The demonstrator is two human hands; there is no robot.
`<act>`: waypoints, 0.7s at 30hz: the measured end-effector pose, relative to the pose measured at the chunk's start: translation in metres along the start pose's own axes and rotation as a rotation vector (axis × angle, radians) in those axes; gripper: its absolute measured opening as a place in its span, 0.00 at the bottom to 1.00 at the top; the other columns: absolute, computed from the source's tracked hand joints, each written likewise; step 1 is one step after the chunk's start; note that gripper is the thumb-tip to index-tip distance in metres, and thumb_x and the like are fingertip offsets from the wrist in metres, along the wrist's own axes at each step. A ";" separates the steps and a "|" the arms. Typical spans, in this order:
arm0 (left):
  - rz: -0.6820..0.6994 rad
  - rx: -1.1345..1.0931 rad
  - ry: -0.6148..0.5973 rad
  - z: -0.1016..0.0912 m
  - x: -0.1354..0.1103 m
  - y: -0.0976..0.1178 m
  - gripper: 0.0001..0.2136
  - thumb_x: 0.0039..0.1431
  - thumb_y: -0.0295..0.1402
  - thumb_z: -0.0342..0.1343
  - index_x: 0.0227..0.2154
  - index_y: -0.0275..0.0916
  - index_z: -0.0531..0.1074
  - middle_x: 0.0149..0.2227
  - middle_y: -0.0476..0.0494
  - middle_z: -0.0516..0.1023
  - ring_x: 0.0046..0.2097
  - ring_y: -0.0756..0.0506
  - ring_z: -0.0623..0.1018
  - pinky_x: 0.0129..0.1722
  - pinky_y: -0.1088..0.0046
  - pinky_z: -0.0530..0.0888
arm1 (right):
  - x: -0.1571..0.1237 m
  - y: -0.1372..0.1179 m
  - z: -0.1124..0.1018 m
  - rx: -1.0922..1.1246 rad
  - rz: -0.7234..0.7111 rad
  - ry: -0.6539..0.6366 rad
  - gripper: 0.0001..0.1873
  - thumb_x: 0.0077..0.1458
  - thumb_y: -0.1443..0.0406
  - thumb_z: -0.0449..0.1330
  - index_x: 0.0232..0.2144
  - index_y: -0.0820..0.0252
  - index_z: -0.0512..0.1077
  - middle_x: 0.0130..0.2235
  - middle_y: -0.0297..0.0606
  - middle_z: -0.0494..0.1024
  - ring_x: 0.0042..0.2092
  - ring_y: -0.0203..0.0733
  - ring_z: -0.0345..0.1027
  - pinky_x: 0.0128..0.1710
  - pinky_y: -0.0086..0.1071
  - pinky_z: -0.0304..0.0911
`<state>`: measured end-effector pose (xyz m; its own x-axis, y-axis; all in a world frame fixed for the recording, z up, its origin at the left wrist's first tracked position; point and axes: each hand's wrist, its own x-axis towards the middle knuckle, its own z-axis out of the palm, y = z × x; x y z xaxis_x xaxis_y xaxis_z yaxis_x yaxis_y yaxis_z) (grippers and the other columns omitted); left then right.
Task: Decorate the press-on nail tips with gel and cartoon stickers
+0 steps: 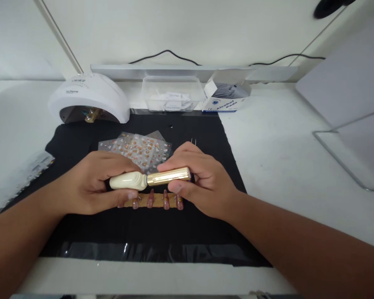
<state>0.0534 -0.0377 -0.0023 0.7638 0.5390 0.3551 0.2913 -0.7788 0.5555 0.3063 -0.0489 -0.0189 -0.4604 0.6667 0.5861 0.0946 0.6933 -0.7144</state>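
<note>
While the left hand [89, 182] is wrapped round the bottle [127, 181] and the right hand [207, 178] pinches its cap [166, 177], both pieces seem light, stiff, slick, best held mid-length.

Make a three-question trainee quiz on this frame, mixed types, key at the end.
1. Which hand grips the shiny gold cylinder?
2. True or false: the white dome-shaped device stands left of the clear plastic box.
3. What do the transparent, colour-patterned sheets lie on?
A) the bare white tabletop
B) the thin black mat
C) the floor of the clear plastic box

Key:
1. The right hand; the left hand holds the glossy cream, rounded piece.
2. True.
3. B
</note>
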 end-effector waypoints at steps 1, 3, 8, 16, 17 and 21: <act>-0.010 -0.006 -0.001 0.001 -0.001 0.000 0.04 0.63 0.32 0.57 0.39 0.40 0.74 0.30 0.50 0.79 0.29 0.51 0.77 0.29 0.78 0.71 | 0.001 0.000 -0.001 -0.003 -0.012 -0.012 0.06 0.61 0.62 0.64 0.39 0.57 0.78 0.33 0.34 0.82 0.36 0.38 0.70 0.42 0.37 0.66; -0.030 -0.011 -0.001 0.002 -0.003 0.000 0.04 0.62 0.31 0.58 0.40 0.41 0.74 0.31 0.51 0.80 0.29 0.51 0.77 0.30 0.78 0.72 | 0.001 0.000 -0.001 0.024 0.005 0.018 0.07 0.61 0.60 0.63 0.38 0.56 0.79 0.33 0.35 0.82 0.36 0.39 0.69 0.42 0.38 0.66; -0.027 0.008 0.010 0.001 -0.003 0.001 0.05 0.61 0.31 0.58 0.39 0.42 0.74 0.31 0.49 0.81 0.29 0.50 0.78 0.28 0.76 0.72 | -0.006 0.004 0.000 0.245 0.167 0.214 0.12 0.61 0.55 0.62 0.36 0.55 0.80 0.30 0.35 0.75 0.34 0.38 0.67 0.34 0.34 0.65; -0.018 0.008 0.004 -0.001 -0.005 0.000 0.04 0.62 0.32 0.58 0.39 0.39 0.74 0.31 0.48 0.80 0.30 0.51 0.78 0.29 0.78 0.71 | 0.000 0.013 -0.002 0.462 0.211 0.392 0.16 0.61 0.53 0.62 0.26 0.56 0.78 0.23 0.33 0.71 0.26 0.36 0.64 0.25 0.31 0.62; -0.017 0.014 -0.001 -0.002 -0.006 0.000 0.04 0.63 0.32 0.59 0.39 0.39 0.74 0.31 0.48 0.81 0.30 0.50 0.78 0.30 0.78 0.71 | 0.000 0.014 -0.003 0.468 0.214 0.404 0.17 0.60 0.53 0.62 0.26 0.56 0.78 0.22 0.33 0.71 0.26 0.36 0.63 0.24 0.31 0.61; -0.025 0.049 0.008 -0.004 -0.008 0.000 0.05 0.63 0.34 0.59 0.39 0.40 0.75 0.30 0.48 0.81 0.30 0.50 0.78 0.29 0.78 0.71 | 0.001 0.016 -0.007 0.547 0.260 0.295 0.16 0.57 0.54 0.65 0.24 0.58 0.78 0.20 0.32 0.70 0.25 0.35 0.62 0.23 0.30 0.60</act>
<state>0.0454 -0.0408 -0.0019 0.7513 0.5611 0.3475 0.3383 -0.7795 0.5272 0.3139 -0.0351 -0.0269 -0.2157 0.8938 0.3931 -0.3265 0.3133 -0.8917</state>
